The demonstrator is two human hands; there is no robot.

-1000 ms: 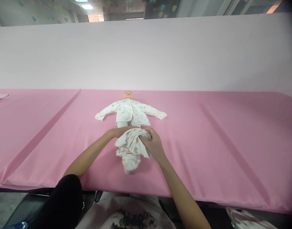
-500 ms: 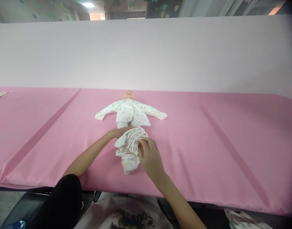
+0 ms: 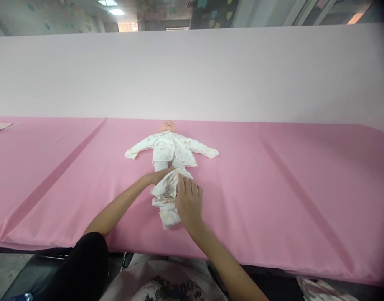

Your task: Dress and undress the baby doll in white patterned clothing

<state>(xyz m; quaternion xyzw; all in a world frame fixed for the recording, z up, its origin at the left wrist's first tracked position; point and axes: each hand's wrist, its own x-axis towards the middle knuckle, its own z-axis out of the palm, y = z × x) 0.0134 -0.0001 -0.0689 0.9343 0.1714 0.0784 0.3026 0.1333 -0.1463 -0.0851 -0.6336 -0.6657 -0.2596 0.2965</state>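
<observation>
A baby doll (image 3: 169, 126) lies on its back, dressed in a white printed jacket (image 3: 162, 147) with both sleeves spread outward. Bunched around its lower legs are white printed baby trousers (image 3: 166, 189). My left hand (image 3: 160, 174) reaches across the doll's legs at the top of the bunched cloth, and its fingers are mostly hidden behind the fabric. On the right side of the trousers, my right hand (image 3: 189, 198) has its fingers bent over the gathered cloth and closed on it.
A pink sheet (image 3: 273, 188) covers the table, with a white panel (image 3: 192, 75) standing along its back edge. At the far left lies a pale flat piece (image 3: 0, 125). Striped cloth (image 3: 323, 288) shows below the front edge at right, and a black chair (image 3: 35, 271) at left.
My right hand has moved slightly left and up over the bunched trousers, with its fingers now further onto the cloth. My left hand stays nearly in place.
</observation>
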